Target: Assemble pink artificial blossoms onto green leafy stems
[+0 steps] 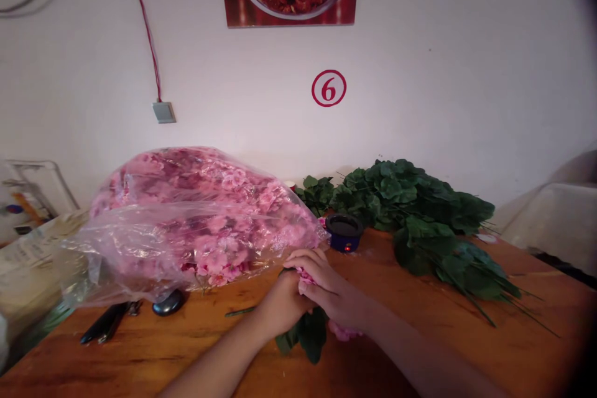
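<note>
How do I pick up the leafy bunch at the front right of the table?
I'd pinch the bare stems, coming from the near right. They poke out that way beyond the leaves and their ends look uncovered. The leaves are broad and overlap, so they would probably be harder to grip neatly.

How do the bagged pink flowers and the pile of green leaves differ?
The bagged flowers are pink, while the leaf pile is green. The bagged flowers sit mostly inside clear plastic; the leaf pile lies uncovered. The bagged flowers form a rounded mound; the leaf pile has stems poking out. Both rest on the table.
</note>
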The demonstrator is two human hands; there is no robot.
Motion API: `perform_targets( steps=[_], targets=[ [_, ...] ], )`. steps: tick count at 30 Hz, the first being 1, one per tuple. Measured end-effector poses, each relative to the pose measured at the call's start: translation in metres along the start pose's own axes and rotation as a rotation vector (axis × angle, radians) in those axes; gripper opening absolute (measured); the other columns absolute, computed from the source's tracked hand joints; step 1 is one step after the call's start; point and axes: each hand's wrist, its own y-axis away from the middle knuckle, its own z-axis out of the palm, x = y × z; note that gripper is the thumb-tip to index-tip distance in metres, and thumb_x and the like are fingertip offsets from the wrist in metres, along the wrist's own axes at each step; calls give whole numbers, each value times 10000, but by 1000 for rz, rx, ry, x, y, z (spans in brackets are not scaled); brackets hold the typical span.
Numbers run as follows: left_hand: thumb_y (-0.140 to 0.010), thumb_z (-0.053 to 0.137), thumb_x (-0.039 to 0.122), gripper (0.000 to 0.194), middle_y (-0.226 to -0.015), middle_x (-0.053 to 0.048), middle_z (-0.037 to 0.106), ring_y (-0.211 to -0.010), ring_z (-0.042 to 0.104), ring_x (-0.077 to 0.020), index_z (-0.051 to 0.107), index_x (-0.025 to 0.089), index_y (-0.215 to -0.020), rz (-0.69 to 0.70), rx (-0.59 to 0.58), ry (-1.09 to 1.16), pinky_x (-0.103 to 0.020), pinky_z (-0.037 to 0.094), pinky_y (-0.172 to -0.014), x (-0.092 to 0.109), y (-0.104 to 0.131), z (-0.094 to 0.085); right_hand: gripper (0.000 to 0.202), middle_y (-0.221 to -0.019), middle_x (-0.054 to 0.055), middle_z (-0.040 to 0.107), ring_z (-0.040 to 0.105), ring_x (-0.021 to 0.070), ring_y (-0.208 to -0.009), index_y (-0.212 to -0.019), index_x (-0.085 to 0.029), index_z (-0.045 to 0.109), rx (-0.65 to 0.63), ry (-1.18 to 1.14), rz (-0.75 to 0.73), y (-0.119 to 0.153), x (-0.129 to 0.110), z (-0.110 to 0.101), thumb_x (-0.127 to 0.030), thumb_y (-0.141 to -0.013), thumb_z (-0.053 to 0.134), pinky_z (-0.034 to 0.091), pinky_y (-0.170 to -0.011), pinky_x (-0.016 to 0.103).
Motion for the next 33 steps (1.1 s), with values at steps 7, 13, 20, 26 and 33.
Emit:
perform_targets(
  steps=[7, 13, 20, 26, 33],
  targets=[
    [-691, 506, 114, 204, -442, 21, 505, -421, 407, -76, 575, 130, -500, -207, -42, 104, -200, 297, -451, -16, -1, -7, 307, -1208, 57, 512, 432, 194, -1186, -1213, -262, 533, 28, -55, 24, -2, 4, -5, -235, -919, 451, 351, -1040, 409],
    [-737, 599, 300, 280, -472, -9, 583, -342, 383, -57, 579, 124, -521, -253, -34, 273, -198, 263, -382, -20, -6, -8, 276, -1174, 58, 547, 525, 206, -1106, -1124, -245, 596, 70, -285, 67, -4, 15, -13, -298, -854, 579, 422, -976, 389],
    [-710, 649, 340, 332, -342, 28, 467, -306, 324, -51, 525, 137, -479, -295, 9, 307, -202, 212, -372, -20, -4, -10, 296, -1138, 79, 578, 567, 220, -1060, -979, -216, 689, 80, -468, 73, -7, 35, -17, -372, -730, 720, 449, -930, 383],
    [-703, 665, 351, 319, -337, 72, 386, -311, 299, -52, 496, 157, -515, -296, -4, 241, -204, 218, -374, -25, -5, -10, 257, -1063, 68, 619, 593, 207, -1015, -949, -218, 703, 130, -522, 101, -8, 45, -13, -246, -695, 733, 459, -908, 373],
    [-675, 710, 329, 259, -455, 58, 445, -416, 360, -61, 559, 134, -596, -254, -33, 237, -197, 256, -428, -17, -2, -10, 317, -955, 28, 627, 604, 159, -852, -930, -206, 668, 65, -555, 201, -6, 40, -13, -133, -628, 730, 492, -766, 299]
  ],
)
